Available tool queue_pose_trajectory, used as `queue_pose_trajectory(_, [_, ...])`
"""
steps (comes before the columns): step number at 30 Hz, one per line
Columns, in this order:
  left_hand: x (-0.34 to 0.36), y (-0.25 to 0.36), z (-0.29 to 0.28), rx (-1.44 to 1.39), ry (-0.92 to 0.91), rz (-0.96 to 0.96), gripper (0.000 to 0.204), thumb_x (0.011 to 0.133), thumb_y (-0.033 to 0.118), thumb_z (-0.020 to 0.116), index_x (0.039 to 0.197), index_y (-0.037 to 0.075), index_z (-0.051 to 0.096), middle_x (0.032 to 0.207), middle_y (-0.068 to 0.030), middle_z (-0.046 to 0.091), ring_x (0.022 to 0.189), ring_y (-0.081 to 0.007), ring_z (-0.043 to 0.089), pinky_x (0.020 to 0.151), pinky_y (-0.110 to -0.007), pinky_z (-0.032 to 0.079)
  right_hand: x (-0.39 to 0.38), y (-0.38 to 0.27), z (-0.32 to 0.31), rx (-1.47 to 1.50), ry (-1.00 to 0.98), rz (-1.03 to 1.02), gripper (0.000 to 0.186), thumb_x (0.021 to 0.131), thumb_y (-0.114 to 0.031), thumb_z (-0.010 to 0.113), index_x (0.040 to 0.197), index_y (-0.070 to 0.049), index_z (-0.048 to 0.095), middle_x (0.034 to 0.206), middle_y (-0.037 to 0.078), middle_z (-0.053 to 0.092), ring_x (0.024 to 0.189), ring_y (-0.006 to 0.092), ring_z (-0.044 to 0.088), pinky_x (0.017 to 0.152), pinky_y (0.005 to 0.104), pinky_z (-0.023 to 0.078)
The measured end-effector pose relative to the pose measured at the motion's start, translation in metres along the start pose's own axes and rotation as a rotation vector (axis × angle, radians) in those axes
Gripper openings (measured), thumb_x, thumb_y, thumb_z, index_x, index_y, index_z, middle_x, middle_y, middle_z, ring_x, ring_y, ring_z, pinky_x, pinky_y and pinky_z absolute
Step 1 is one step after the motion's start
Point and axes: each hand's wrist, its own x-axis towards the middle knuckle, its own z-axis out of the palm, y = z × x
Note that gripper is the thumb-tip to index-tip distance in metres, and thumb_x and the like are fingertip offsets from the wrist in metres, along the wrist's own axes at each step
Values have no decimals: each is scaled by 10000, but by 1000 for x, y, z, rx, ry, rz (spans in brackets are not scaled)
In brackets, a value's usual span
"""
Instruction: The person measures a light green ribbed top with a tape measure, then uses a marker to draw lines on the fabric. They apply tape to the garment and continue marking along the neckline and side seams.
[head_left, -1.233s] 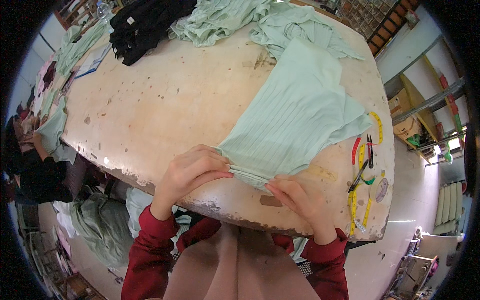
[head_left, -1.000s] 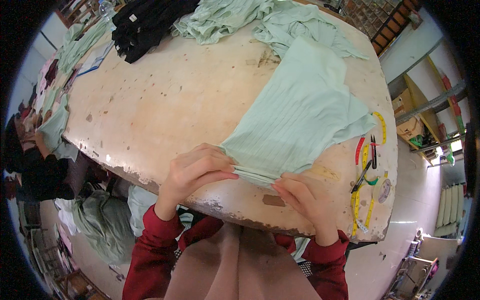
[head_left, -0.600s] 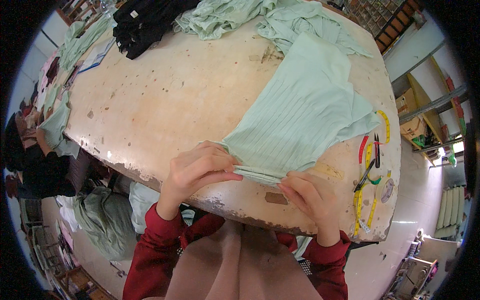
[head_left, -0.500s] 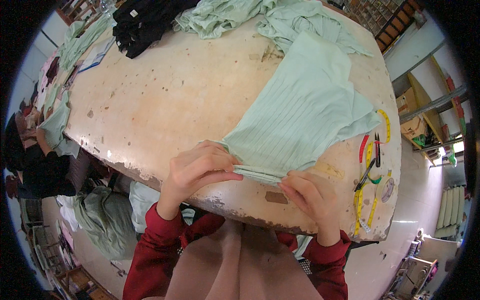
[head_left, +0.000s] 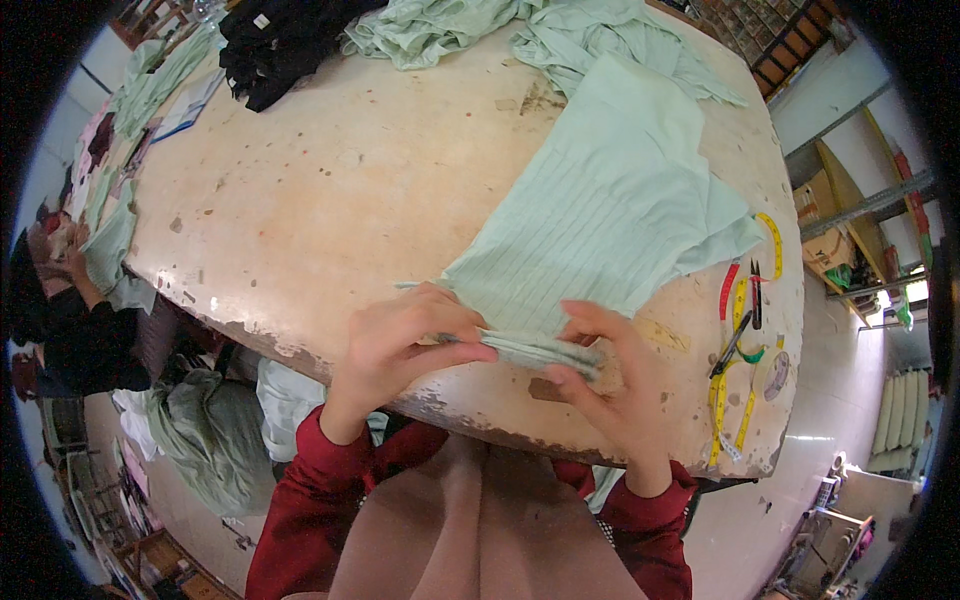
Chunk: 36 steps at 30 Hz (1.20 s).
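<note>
A pale green pleated garment (head_left: 580,200) lies spread across the right half of the table, its narrow end toward me. My left hand (head_left: 405,345) pinches the layered near edge of the garment between thumb and fingers, lifting it a little off the table. My right hand (head_left: 615,385) is beside the other end of that folded edge. Its thumb and index finger stand apart around the fabric, and the hand is slightly blurred.
Right of the garment lie a yellow tape measure (head_left: 717,410), black-handled snips (head_left: 756,300) and a tape roll (head_left: 777,375). Black clothing (head_left: 270,50) and green fabric (head_left: 430,35) are heaped at the table's far side. At far left a person (head_left: 80,320) handles green cloth.
My right thumb and fingers have parted from their pinch on the garment's edge. The left hand keeps its grip, and the folded edge is raised and tilted more.
</note>
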Motion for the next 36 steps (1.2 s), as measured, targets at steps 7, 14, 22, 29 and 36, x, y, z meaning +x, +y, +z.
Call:
queue_pose_trajectory(7, [4,8,10,6,34,-224,203,792,76,793,952,52,672,893,-86,693,752,-155,679,666,-264,523,2,-10,4,653,-30,599,130,921,-71,673,1031,-2,675,869,1,641,834,73,568,766,222,439])
queue_pose_trajectory(14, [8,18,33,604,145,48,216,755,103,795,934,106,673,1002,-7,673,974,-241,596,873,-372,413,1,-5,19,659,107,602,70,920,-61,674,973,-17,662,882,-6,646,855,73,573,797,228,446])
queue_pose_trajectory(22, [-23,14,65,473,297,26,364,675,111,862,972,128,653,988,1,662,873,-212,537,809,-342,361,-9,-5,27,610,193,405,126,946,-88,665,1051,-19,666,854,-21,631,699,21,526,600,184,421])
queue_pose_trajectory(29, [-18,26,46,665,348,37,324,683,160,845,959,159,674,1015,18,643,923,-210,513,836,-364,340,-12,-11,24,499,195,381,132,950,-66,648,1072,-19,664,912,-9,643,794,40,551,695,195,437])
queue_pose_trajectory(36, [-2,13,34,686,86,-97,197,761,201,779,939,165,703,1024,4,617,1008,-250,515,885,-392,354,-8,10,31,497,204,395,135,973,-65,606,1093,-23,650,984,10,648,898,85,583,813,223,453])
